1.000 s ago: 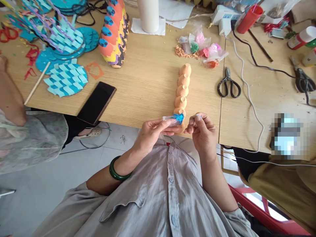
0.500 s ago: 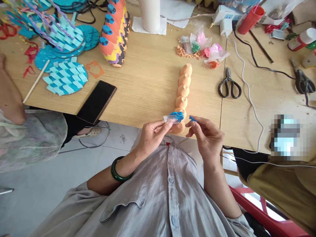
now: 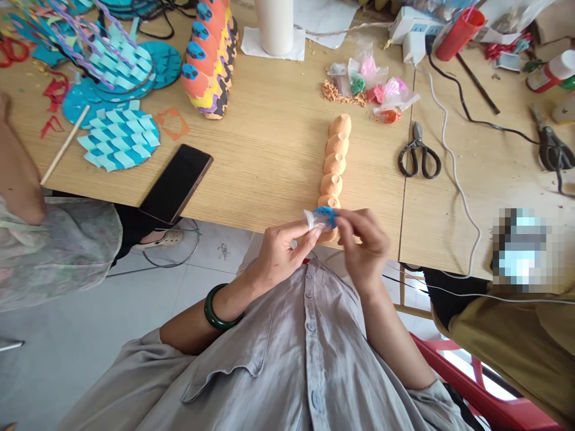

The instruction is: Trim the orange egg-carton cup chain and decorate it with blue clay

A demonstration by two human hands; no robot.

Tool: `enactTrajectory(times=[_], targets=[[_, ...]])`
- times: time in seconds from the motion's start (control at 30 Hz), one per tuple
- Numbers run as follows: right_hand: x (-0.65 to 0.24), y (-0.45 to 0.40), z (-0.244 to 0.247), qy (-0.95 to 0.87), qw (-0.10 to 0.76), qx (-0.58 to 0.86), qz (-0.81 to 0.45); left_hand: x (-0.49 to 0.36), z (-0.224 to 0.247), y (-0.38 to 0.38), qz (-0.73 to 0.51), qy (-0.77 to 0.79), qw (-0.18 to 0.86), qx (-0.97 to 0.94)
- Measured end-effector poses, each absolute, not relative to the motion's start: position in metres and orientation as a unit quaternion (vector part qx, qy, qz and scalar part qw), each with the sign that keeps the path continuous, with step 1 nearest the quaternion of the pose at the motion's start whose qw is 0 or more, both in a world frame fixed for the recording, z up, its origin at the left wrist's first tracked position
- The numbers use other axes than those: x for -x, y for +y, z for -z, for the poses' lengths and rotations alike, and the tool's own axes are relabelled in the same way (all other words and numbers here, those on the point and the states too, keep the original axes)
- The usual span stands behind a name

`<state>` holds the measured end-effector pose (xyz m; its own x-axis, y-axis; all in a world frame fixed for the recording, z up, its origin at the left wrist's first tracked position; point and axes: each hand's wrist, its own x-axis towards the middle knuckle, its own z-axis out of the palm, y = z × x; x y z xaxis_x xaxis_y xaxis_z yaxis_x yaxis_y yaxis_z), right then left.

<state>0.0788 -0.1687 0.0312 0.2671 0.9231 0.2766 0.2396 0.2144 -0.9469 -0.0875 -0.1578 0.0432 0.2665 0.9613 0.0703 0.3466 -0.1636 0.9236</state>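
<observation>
My left hand (image 3: 285,248) pinches a small clear plastic bag (image 3: 315,220) with blue clay (image 3: 325,211) showing at its open end. Thumb and forefinger of my right hand (image 3: 365,245) are closed at that blue clay, touching it on the right side; the exact bit between the fingertips is partly hidden. Just beyond and under my hands, an orange egg-carton strip (image 3: 333,163) of bumps lies on the table, its near end covered by the bag and my fingers.
Black-handled scissors (image 3: 418,157) lie to the right, beside a white cable (image 3: 444,137). Small bags of coloured clay (image 3: 369,81) sit farther back. At left are a phone (image 3: 177,182), a painted carton piece (image 3: 209,60) and a blue woven paper disc (image 3: 120,137). A person's arm (image 3: 18,173) rests at far left.
My right hand, holding a bit of blue clay apart from the bag before, has moved left to the clay at the bag's mouth. My left hand has shifted slightly right with the bag.
</observation>
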Motion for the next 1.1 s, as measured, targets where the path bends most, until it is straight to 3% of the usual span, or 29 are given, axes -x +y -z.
enactTrajectory(times=[0.07,0.23,0.4,0.53,0.7,1.1], targets=[[-0.079,-0.168,-0.03,-0.553,0.557,0.544,-0.296,0.086,-0.044,-0.158,-0.373,0.468,0.408,-0.69],[-0.083,-0.167,-0.028,-0.424,0.626,0.556,-0.344,0.085,-0.042,-0.156,-0.411,0.426,0.34,-0.731],[-0.083,-0.165,-0.024,-0.514,0.574,0.531,-0.353,0.085,-0.037,-0.155,-0.432,0.408,0.301,-0.746],[-0.087,-0.16,-0.024,-0.322,0.648,0.509,-0.466,0.084,-0.037,-0.154,-0.437,0.413,0.332,-0.726],[-0.09,-0.16,-0.025,-0.319,0.637,0.462,-0.529,0.084,-0.037,-0.154,-0.421,0.451,0.363,-0.698],[-0.088,-0.169,-0.026,-0.438,0.611,0.5,-0.43,0.08,-0.043,-0.154,-0.413,0.496,0.587,-0.489]])
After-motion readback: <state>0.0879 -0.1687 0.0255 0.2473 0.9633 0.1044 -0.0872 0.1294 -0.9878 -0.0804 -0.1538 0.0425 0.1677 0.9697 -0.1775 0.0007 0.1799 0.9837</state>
